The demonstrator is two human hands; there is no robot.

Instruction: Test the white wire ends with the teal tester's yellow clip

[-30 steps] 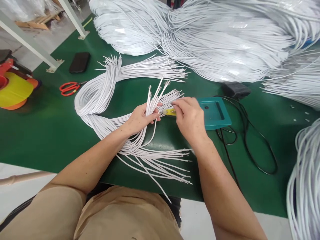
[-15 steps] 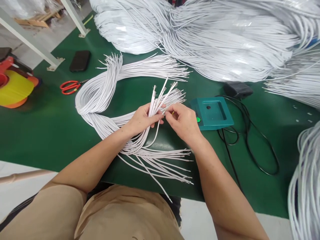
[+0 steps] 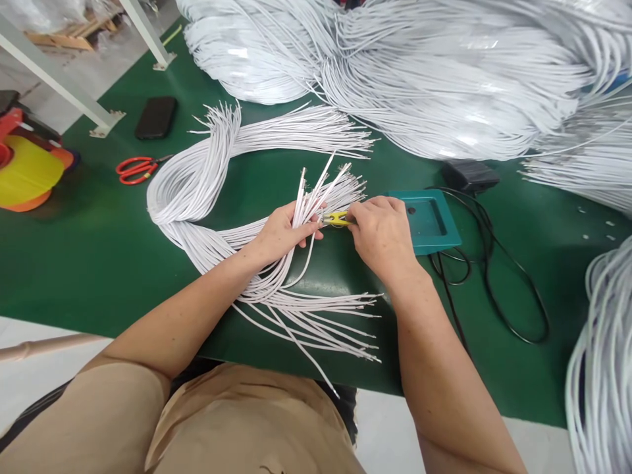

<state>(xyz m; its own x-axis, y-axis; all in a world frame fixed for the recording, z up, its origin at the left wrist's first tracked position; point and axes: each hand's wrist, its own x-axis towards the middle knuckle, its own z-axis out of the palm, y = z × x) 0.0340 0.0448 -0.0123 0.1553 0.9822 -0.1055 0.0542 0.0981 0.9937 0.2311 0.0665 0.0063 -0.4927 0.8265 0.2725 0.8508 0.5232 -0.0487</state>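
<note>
My left hand (image 3: 282, 234) is closed round several white cables (image 3: 282, 273), whose stripped ends fan upward past the fingers. From the right, my right hand (image 3: 382, 234) grips a pair of small yellow snips (image 3: 338, 218). Their metal tip meets a cable end beside my left thumb; whether the blades are closed on it is too small to tell. Below my hands, loose cable ends spread over the green table. Left of them lies the looped bundle of white cables (image 3: 190, 187) that the held ones belong to.
A teal device (image 3: 432, 220) with black cords (image 3: 518, 280) sits right of my right hand, a black block (image 3: 469, 176) behind it. Large cable bundles (image 3: 444, 79) fill the back. Red-handled scissors (image 3: 135, 170), a black phone-like object (image 3: 156, 117) and a yellow tape roll (image 3: 29, 172) lie left.
My right hand has shifted right and turned, so the yellow snips now show at the cable end. My left hand keeps its hold on the cables.
</note>
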